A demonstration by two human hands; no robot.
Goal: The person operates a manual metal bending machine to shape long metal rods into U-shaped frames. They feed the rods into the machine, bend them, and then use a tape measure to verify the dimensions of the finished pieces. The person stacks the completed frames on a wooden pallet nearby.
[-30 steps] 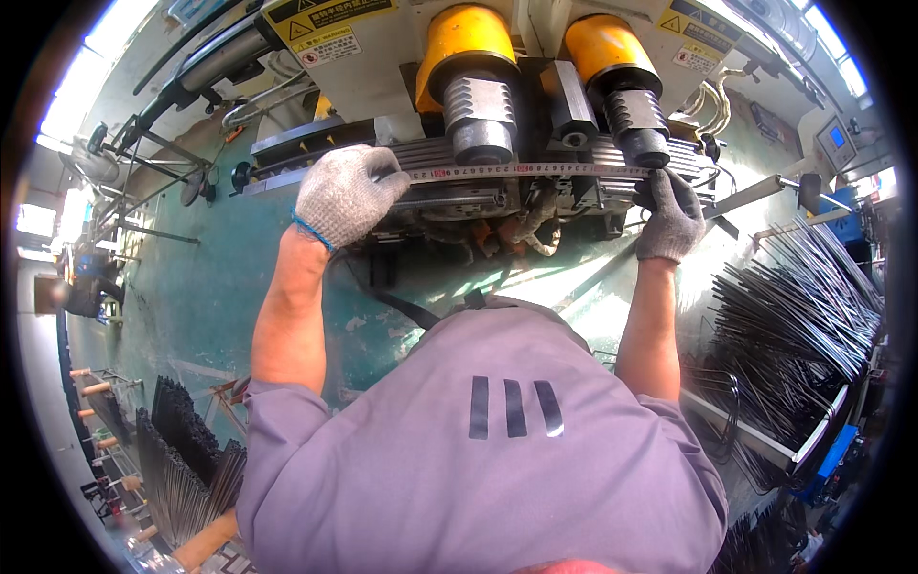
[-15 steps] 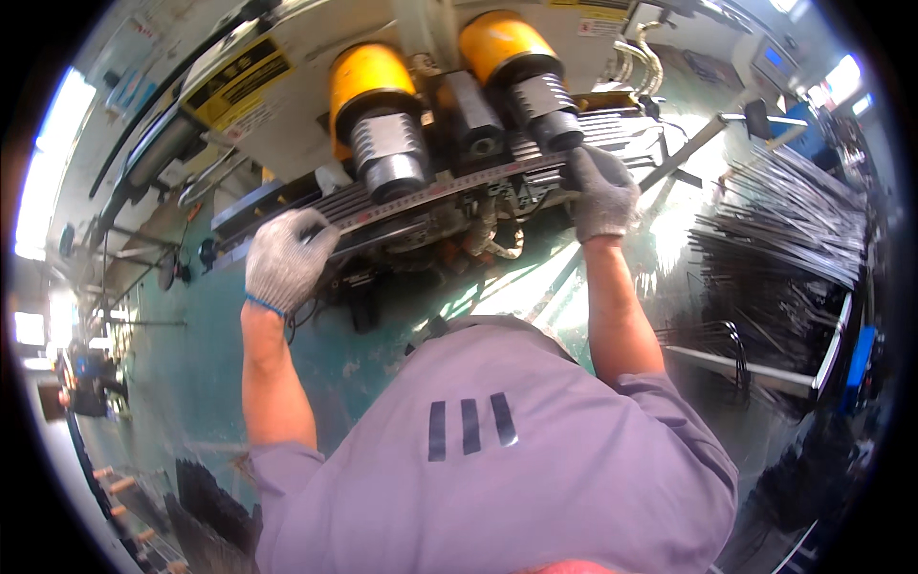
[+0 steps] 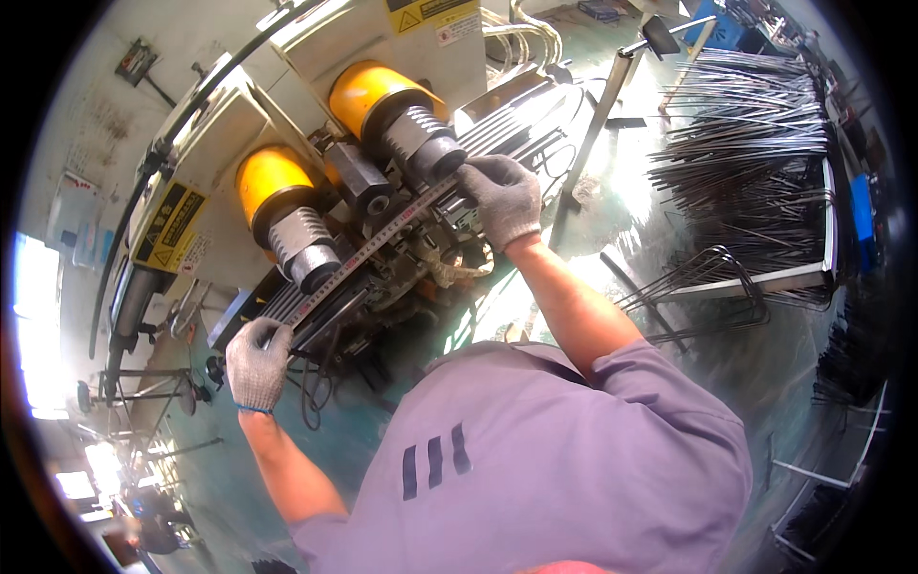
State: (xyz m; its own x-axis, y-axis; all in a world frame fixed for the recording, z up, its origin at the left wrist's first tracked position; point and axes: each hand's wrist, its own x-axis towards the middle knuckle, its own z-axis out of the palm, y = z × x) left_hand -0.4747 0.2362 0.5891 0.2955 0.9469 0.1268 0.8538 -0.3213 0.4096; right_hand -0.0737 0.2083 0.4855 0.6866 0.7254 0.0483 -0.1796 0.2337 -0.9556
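yellow motor caps (image 3: 368,88), grey speckled gloves (image 3: 256,362), lilac shirt (image 3: 564,459) with dark stripes.

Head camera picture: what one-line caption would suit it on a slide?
Gloved left hand and right hand stretch a tape measure across a machine's two yellow-capped rollers.

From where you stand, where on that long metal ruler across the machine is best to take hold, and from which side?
At its two ends. The ruler is a thin flat strip lying slantwise across the front of the machine, its middle hemmed in under the yellow-capped cylinders. The left hand pinches the lower end, the right hand the upper. Coming from the open front side looks safest.
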